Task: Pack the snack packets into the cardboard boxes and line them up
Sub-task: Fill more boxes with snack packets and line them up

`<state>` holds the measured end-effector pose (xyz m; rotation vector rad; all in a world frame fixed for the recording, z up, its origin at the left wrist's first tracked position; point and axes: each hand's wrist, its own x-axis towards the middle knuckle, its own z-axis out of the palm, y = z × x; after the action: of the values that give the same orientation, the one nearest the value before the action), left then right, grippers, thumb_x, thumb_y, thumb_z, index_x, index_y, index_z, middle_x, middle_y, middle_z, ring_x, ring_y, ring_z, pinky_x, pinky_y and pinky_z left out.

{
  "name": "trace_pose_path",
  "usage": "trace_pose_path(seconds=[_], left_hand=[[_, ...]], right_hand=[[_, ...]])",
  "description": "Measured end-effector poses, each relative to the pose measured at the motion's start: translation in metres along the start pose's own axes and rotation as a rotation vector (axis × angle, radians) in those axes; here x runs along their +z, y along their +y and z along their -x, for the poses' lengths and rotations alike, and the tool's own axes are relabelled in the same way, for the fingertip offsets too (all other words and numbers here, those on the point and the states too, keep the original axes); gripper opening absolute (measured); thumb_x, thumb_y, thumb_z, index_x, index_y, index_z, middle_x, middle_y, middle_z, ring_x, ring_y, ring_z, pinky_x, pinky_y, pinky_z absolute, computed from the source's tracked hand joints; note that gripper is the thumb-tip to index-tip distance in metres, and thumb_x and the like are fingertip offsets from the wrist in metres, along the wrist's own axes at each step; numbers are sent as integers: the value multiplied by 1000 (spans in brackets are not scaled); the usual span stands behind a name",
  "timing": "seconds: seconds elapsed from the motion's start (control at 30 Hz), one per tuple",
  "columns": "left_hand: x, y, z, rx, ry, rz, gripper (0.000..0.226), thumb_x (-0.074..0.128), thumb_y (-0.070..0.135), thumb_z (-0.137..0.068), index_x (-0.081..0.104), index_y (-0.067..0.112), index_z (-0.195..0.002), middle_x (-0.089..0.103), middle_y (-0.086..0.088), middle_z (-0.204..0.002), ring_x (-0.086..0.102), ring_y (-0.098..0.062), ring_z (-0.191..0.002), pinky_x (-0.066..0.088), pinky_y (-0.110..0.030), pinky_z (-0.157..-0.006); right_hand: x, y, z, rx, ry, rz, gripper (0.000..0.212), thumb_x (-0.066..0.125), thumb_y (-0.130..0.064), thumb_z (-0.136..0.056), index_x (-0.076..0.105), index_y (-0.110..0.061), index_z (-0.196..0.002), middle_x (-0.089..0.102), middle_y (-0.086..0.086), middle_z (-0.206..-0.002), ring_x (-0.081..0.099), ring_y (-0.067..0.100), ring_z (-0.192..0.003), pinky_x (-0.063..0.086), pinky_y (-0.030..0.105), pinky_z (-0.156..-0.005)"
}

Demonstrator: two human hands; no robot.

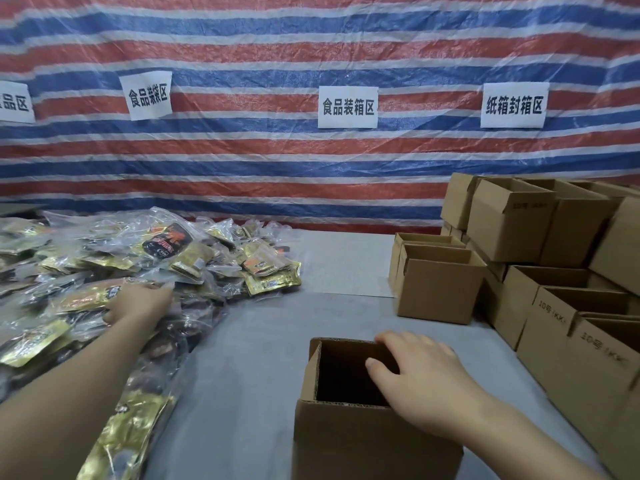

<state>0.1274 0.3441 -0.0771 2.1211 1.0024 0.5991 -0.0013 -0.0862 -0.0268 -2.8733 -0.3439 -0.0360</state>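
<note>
An open cardboard box [349,441] stands on the table right in front of me. My right hand [420,374] rests on its top right rim, thumb hanging over the dark inside, fingers along the far edge. A big heap of snack packets [214,258] in clear and gold wrapping covers the table's left side. My left hand [140,303] reaches into the heap and lies on an orange packet [85,299]; whether its fingers grip the packet is hidden.
Two open boxes [436,282] stand in a row at mid right. Several more open boxes [554,230] are stacked along the right edge. Grey table [263,348] surface shows between heap and boxes. A striped tarp with paper signs [347,107] hangs behind.
</note>
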Motion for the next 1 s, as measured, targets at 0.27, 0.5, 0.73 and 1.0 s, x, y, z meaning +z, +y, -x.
trace_pose_path(seconds=[0.27,0.5,0.73,1.0], left_hand=[[-41,52,18,351,273,114,28,40,34,-105,47,15,-86,54,-7,-74,47,-21,-62,41,-37,-62],[-72,104,51,606,322,171,24,32,28,-106,44,12,-93,50,-3,-69,43,-17,-57,27,-32,-48],[-78,160,115,574,62,531,27,36,31,-106,49,17,-88,58,-4,-87,59,-21,-74,51,-35,-61],[-82,229,210,671,-251,845,29,40,36,-105,51,15,-89,69,-6,-80,67,-11,-58,55,-27,-56]], right_hand=[[3,0,-2,0,2,4,49,34,-59,-101,41,-36,-144,52,-12,-139,44,14,-127,33,39,-110],[-1,-1,2,7,-12,-2,51,34,-59,-101,39,-36,-147,50,-12,-142,43,14,-130,32,39,-112],[-8,-4,-1,0,-60,16,67,36,-70,-96,31,-34,-152,44,-7,-151,40,18,-137,31,41,-115],[-49,-42,-34,-297,447,-282,132,70,-82,-63,-19,-41,-153,-6,-18,-165,-12,-5,-145,-2,41,-121]])
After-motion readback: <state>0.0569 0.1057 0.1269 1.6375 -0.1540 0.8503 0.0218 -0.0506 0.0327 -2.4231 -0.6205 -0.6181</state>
